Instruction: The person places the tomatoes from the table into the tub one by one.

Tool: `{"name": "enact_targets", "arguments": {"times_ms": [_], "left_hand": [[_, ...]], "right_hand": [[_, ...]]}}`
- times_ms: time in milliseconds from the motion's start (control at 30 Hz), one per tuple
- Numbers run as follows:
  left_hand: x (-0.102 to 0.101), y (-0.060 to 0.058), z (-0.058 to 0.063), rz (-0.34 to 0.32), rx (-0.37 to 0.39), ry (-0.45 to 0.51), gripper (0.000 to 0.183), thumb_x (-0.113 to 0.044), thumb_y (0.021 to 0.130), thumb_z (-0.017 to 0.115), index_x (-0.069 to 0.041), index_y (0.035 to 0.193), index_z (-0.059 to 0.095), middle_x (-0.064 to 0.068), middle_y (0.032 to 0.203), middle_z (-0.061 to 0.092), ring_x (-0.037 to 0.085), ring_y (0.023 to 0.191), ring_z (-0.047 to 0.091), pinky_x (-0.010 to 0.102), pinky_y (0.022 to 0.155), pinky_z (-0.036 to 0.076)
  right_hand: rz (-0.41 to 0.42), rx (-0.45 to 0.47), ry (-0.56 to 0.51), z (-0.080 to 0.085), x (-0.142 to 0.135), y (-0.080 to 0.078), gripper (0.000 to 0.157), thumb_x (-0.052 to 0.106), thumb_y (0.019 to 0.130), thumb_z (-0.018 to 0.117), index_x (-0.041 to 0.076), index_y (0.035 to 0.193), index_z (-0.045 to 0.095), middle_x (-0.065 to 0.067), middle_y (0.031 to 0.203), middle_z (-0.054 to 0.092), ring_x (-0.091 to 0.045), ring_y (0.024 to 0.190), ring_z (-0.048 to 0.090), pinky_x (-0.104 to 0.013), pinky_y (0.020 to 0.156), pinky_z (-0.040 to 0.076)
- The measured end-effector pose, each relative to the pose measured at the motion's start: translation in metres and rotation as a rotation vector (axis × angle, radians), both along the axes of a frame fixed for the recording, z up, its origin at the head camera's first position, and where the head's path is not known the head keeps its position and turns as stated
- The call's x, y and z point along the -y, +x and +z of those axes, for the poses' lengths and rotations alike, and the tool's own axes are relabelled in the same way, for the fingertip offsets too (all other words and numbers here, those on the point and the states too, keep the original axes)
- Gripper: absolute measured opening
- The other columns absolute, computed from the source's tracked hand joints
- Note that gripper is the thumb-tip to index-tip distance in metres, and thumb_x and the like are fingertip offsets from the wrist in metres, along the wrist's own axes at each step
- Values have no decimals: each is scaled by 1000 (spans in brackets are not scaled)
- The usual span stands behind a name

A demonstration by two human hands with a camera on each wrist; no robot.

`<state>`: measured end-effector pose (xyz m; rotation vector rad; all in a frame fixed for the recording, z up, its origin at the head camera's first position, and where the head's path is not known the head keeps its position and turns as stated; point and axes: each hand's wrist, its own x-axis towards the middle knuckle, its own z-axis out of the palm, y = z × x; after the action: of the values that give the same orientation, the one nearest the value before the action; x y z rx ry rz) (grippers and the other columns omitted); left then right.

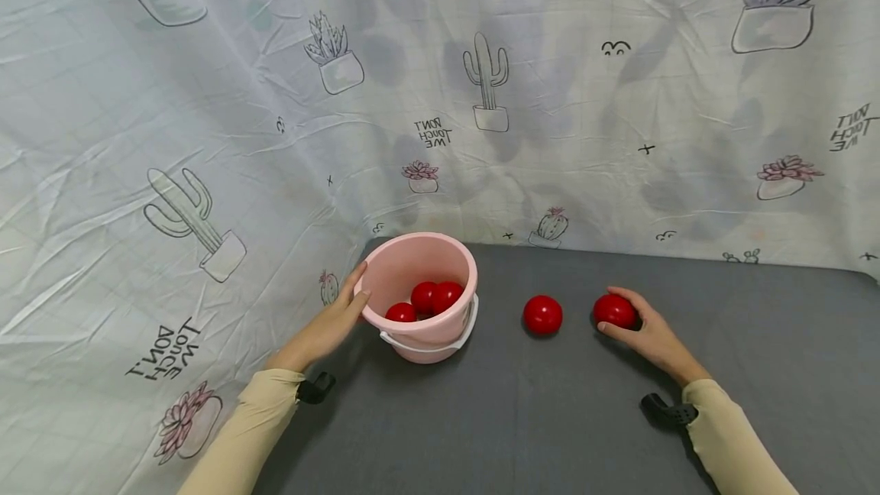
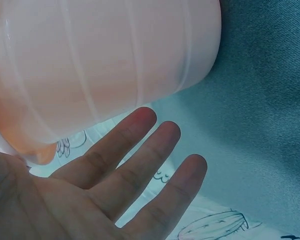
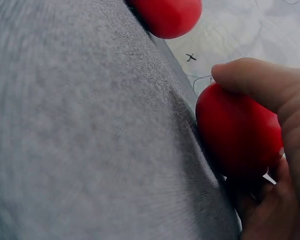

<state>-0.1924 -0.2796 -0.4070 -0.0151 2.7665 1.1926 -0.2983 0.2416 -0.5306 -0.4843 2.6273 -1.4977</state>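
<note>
My left hand [image 1: 335, 321] is at the left side of a pink bucket [image 1: 426, 344], its thumb and forefinger touching the rim. In the left wrist view, the other fingers [image 2: 140, 175] are straight and spread beside the bucket's ribbed wall. Several red balls [image 1: 448, 297] lie inside the bucket. To the right, my right hand [image 1: 649, 333] holds a smooth red ball [image 1: 614, 311] low at the table, thumb on the near side and fingers round the far side. Between bucket and right hand sits another red ball [image 1: 543, 315], untouched.
Dark grey cloth covers the table [image 1: 481, 426]. A white curtain [image 1: 571, 121] printed with potted cacti hangs behind it and along the left side. The bucket's white handle [image 1: 440, 346] hangs down at its front.
</note>
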Motion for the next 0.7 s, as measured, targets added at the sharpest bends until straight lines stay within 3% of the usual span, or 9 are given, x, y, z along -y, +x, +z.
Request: {"name": "enact_targets", "arguments": {"times_ms": [200, 400, 600, 700], "left_hand": [[-1, 1, -1, -6, 5, 12, 63, -52, 108, 32, -46, 160, -3, 9, 168, 22, 38, 134, 55, 68, 111, 37], [-1, 1, 1, -9, 1, 11, 63, -51, 108, 33, -46, 160, -3, 10, 168, 24, 38, 133, 56, 68, 111, 37], [0, 1, 1, -6, 9, -5, 63, -52, 108, 31, -47, 160, -4, 12, 167, 26, 40, 134, 55, 70, 111, 35], [1, 1, 2, 1, 13, 1, 63, -52, 108, 32, -48, 159, -4, 12, 167, 27, 40, 134, 55, 72, 111, 33]], "right_hand": [[-32, 51, -22, 3, -8, 2, 70, 37, 96, 69, 14, 155, 38, -22, 147, 45, -26, 119, 49, -30, 81, 52], [-66, 123, -128, 3, -18, 4, 67, 41, 101, 60, 21, 159, 32, -13, 150, 39, -3, 116, 43, -21, 83, 48], [-89, 129, -164, 2, -22, 4, 69, 41, 101, 60, 23, 160, 30, -13, 152, 36, 3, 114, 42, -14, 83, 47], [-93, 121, -206, 0, -21, 3, 68, 39, 102, 60, 22, 160, 30, 1, 143, 43, 3, 113, 44, -14, 83, 48]]}}
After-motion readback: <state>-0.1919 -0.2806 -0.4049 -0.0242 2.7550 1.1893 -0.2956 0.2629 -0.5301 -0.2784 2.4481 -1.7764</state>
